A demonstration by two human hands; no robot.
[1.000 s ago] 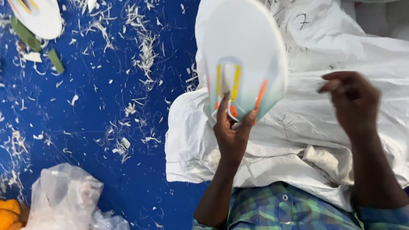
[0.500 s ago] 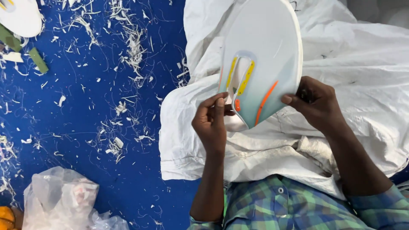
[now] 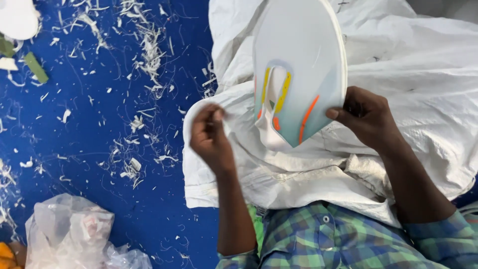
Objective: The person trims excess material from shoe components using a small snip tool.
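Head view: right hand (image 3: 366, 117) grips pale shoe sole (image 3: 298, 74) at its 4 o'clock edge, fingers clamped; left hand (image 3: 210, 137), fingertips pinched together, at 8 o'clock. Clear plastic bag (image 3: 69, 234), contents indistinct, lies on blue floor (image 3: 89, 124).

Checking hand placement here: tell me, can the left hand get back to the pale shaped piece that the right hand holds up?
Probably yes. The left hand hangs just beside the pale shaped piece, apart from it, fingers pinched. Only open air over the white cloth lies between them. The right hand grips the opposite edge.

A crumpled clear plastic bag (image 3: 74, 234) lies bottom left.
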